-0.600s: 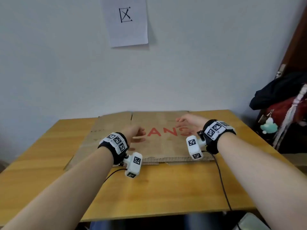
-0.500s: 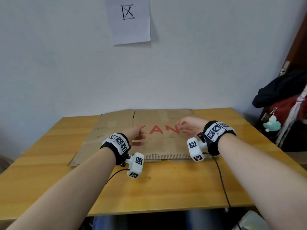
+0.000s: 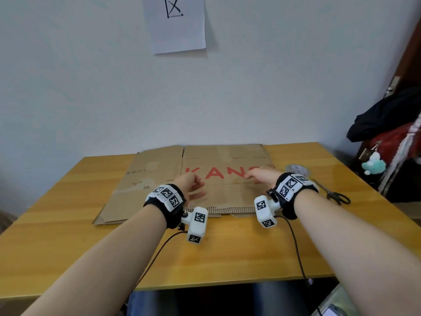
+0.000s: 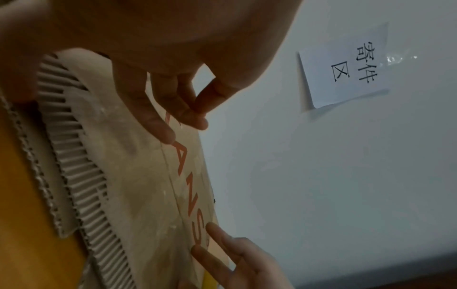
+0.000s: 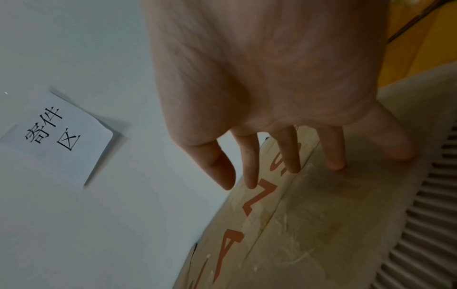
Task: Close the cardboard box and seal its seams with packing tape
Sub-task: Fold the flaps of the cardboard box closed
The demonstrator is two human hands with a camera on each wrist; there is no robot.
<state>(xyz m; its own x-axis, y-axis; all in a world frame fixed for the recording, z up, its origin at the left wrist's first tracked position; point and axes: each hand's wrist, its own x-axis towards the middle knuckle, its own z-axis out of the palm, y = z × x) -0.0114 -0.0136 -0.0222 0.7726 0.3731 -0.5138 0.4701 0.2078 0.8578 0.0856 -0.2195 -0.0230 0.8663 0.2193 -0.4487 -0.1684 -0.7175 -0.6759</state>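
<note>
A flattened brown cardboard box (image 3: 159,179) with red letters lies on the wooden table (image 3: 227,254). Both hands are over its middle. My left hand (image 3: 191,185) hovers with loosely curled fingers (image 4: 158,121) just above the board and holds nothing. My right hand (image 3: 259,176) has its fingers (image 5: 333,156) straight, tips touching the board near the last red letter. In the left wrist view the right hand's fingers (image 4: 222,248) rest on the cardboard (image 4: 138,185). A roll of clear packing tape (image 3: 296,171) lies behind the right wrist, partly hidden.
Black-handled scissors (image 3: 335,195) lie on the table right of the right wrist. A paper sign (image 3: 175,23) hangs on the wall behind the table. Dark and red bags (image 3: 391,133) hang at the far right. Bare tabletop lies in front of the cardboard.
Both hands stay over the cardboard. The left hand has drawn back a little, uncovering the first red letter. The view has drifted slightly.
</note>
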